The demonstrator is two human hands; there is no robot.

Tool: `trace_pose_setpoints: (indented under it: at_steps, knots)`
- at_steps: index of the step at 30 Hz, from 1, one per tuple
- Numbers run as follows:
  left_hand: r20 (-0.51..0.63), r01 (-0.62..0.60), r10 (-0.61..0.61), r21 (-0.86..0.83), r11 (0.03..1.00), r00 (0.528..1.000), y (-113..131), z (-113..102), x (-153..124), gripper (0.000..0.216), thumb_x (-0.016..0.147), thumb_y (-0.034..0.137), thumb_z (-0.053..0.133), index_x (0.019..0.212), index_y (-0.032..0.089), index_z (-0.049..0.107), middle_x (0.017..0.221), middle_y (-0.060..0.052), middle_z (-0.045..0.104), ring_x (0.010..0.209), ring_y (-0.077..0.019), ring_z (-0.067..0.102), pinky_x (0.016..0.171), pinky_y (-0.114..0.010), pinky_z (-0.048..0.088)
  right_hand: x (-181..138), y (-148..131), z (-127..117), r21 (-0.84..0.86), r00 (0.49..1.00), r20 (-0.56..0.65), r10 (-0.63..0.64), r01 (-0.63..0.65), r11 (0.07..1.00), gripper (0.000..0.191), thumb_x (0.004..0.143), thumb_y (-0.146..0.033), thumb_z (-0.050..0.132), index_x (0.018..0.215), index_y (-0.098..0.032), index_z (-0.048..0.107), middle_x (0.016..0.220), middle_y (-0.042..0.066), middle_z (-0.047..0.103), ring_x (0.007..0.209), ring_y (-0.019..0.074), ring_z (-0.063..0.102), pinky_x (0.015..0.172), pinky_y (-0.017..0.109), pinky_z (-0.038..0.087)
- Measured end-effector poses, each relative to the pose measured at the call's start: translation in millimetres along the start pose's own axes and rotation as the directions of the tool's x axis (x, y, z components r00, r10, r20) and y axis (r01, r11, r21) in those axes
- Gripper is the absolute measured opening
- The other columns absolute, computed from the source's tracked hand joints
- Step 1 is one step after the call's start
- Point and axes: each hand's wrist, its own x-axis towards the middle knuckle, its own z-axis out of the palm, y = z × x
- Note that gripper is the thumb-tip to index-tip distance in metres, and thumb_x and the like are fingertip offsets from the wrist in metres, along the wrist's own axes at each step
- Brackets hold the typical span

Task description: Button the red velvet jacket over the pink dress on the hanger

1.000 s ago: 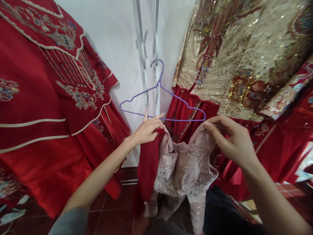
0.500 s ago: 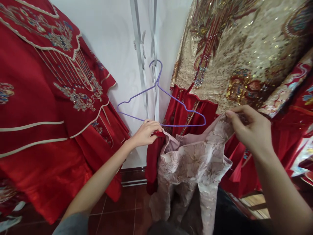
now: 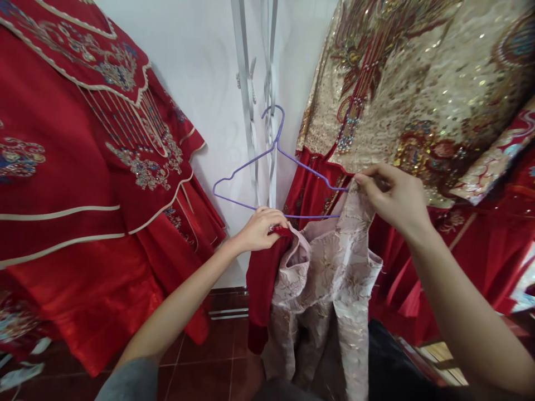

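Seen from the head camera, a person's left hand [image 3: 261, 228] pinches the red edge and the right hand [image 3: 393, 197] the pale end of a pink brocade garment [image 3: 326, 278] beneath a purple wire hanger [image 3: 278, 175], where keeping the fabric taut should ease draping.

A white wall [image 3: 200, 83] is standing behind; dark red floor tiles [image 3: 200, 367] are showing below; red embroidered robes [image 3: 83, 195] are hanging around.

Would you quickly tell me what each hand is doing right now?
Left hand: closed on the pink garment by its red edge.
Right hand: pinching the pink garment's other corner beside the purple hanger.
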Motion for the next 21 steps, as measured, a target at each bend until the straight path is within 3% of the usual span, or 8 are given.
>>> trace_pose_setpoints:
  at_steps: [4, 7, 13, 17, 21]
  knots:
    - [-0.074, -0.032, 0.023, -0.122, 0.992, 0.997, 10, 12, 13, 0.013, 0.075, 0.011, 0.053, 0.081, 0.020, 0.061, 0.095, -0.002, 0.071, 0.098, -0.0186, 0.063, 0.093, -0.035, 0.039, 19, -19, 17, 0.037, 0.997, 0.005, -0.074, 0.074, 0.997, 0.018, 0.084, -0.035, 0.059, 0.085, -0.022, 0.071, 0.082, 0.002, 0.071, 0.071, 0.0184, 0.062, 0.065, 0.027, 0.040]
    - [-0.141, -0.021, -0.006, -0.191, 0.981, 0.990, 12, 19, 18, 0.009, 0.079, 0.015, 0.053, 0.081, 0.020, 0.060, 0.095, -0.004, 0.071, 0.094, -0.0177, 0.065, 0.093, -0.035, 0.040, 22, -19, 32, 0.014, 0.999, -0.003, -0.040, 0.040, 0.999, 0.023, 0.086, -0.042, 0.057, 0.088, -0.024, 0.071, 0.079, 0.003, 0.071, 0.069, 0.0209, 0.062, 0.062, 0.029, 0.038]
    - [-0.164, 0.039, -0.052, -0.079, 0.996, 0.985, 3, 16, 13, 0.010, 0.080, 0.014, 0.052, 0.083, 0.020, 0.060, 0.098, -0.003, 0.072, 0.096, -0.0169, 0.065, 0.093, -0.035, 0.037, 7, -8, 65, 0.035, 0.995, 0.092, -0.029, 0.026, 0.999, 0.029, 0.095, -0.044, 0.041, 0.102, -0.024, 0.060, 0.081, 0.005, 0.069, 0.066, 0.0220, 0.060, 0.060, 0.030, 0.036]
    - [-0.174, 0.058, -0.039, 0.104, 0.993, 0.984, -10, -14, -4, 0.017, 0.076, 0.012, 0.051, 0.087, 0.021, 0.061, 0.103, -0.001, 0.071, 0.110, -0.0196, 0.061, 0.102, -0.040, 0.031, 8, 2, 71, 0.063, 0.993, 0.075, -0.093, 0.088, 0.994, 0.031, 0.096, -0.045, 0.038, 0.097, -0.022, 0.059, 0.078, 0.006, 0.067, 0.068, 0.0227, 0.060, 0.065, 0.031, 0.039]
    - [-0.357, 0.263, -0.160, 0.260, 0.929, 0.920, -35, -66, -49, 0.010, 0.079, 0.021, 0.055, 0.083, 0.021, 0.064, 0.099, -0.004, 0.071, 0.105, -0.0230, 0.061, 0.104, -0.045, 0.030, 23, 17, 59, 0.017, 0.993, -0.025, -0.116, 0.116, 0.993, 0.036, 0.093, -0.051, 0.042, 0.084, -0.022, 0.061, 0.070, 0.005, 0.065, 0.065, 0.0213, 0.058, 0.067, 0.032, 0.039]
